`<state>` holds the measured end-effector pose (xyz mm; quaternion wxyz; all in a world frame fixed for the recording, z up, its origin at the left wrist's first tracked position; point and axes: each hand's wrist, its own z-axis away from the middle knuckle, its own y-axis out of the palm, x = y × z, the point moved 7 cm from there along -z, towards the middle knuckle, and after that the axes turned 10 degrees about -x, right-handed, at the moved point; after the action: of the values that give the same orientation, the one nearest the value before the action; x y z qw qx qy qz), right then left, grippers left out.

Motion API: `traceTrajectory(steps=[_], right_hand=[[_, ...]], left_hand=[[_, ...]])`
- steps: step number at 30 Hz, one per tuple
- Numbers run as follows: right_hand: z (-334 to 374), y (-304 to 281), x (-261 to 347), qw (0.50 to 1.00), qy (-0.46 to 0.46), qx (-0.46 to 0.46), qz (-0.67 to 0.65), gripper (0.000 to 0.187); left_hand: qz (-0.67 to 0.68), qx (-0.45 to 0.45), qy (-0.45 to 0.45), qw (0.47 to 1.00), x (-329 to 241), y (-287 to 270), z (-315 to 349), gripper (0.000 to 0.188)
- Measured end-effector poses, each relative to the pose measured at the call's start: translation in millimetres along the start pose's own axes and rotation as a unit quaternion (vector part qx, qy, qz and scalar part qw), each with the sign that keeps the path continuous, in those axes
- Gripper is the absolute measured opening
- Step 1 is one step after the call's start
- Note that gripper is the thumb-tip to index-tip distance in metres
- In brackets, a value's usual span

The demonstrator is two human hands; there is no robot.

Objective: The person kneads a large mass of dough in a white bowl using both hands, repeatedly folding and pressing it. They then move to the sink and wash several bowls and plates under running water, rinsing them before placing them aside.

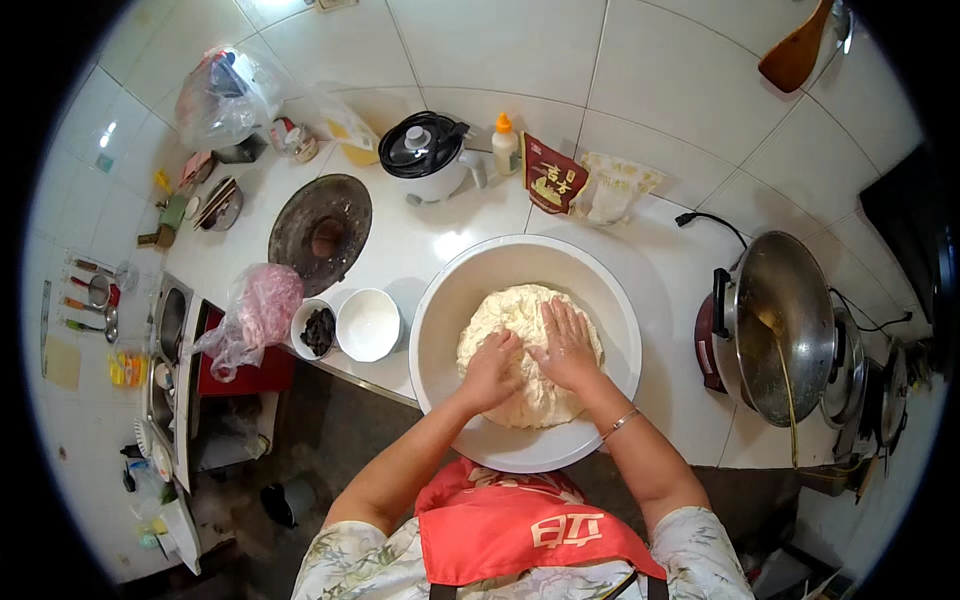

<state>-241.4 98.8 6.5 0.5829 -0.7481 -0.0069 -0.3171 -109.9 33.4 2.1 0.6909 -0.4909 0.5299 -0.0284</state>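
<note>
A large round of pale, lumpy dough (530, 405) lies inside a wide white basin (625, 350) in front of me. My left hand (492, 372) presses on the left part of the dough, its fingers curled into the surface. On the upper right of the dough, my right hand (566, 345) lies flat with fingers stretched out and the thumb pointing toward my left hand. A bracelet circles my right wrist. The dough under both palms is hidden.
Left of the basin stand a white bowl (368, 325), a small bowl of dark pieces (318, 331) and a bag of pink meat (268, 303). Behind are an electric pot (425, 160), a squeeze bottle (505, 145) and a red-brown packet (548, 175). A wok (785, 330) stands right.
</note>
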Motion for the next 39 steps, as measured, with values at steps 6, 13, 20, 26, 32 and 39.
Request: traceTrajectory(steps=[6,13,20,26,32,39], right_hand=[[18,-48,-9,0.958,0.124,-0.161,-0.201,0.031],[18,-27,-2,0.892,0.231,-0.136,-0.364,0.014],[38,-35,17,0.869,0.240,-0.115,-0.417,0.014],[44,-40,6,0.861,0.256,-0.126,-0.420,0.015],[49,-17,-2,0.847,0.273,-0.107,-0.444,0.018],[51,-23,-7,0.790,0.350,-0.067,-0.499,0.024]], left_hand=[[0.236,-0.249,-0.216,0.914,57,-90,1,0.014],[-0.278,-0.203,-0.084,0.935,168,-165,-13,0.020],[-0.276,-0.064,-0.206,0.937,244,-125,-24,0.025],[-0.340,-0.011,-0.191,0.921,185,-157,-38,0.023],[-0.205,-0.218,-0.047,0.953,209,-165,-26,0.022],[0.125,-0.234,-0.165,0.950,168,-185,-32,0.035]])
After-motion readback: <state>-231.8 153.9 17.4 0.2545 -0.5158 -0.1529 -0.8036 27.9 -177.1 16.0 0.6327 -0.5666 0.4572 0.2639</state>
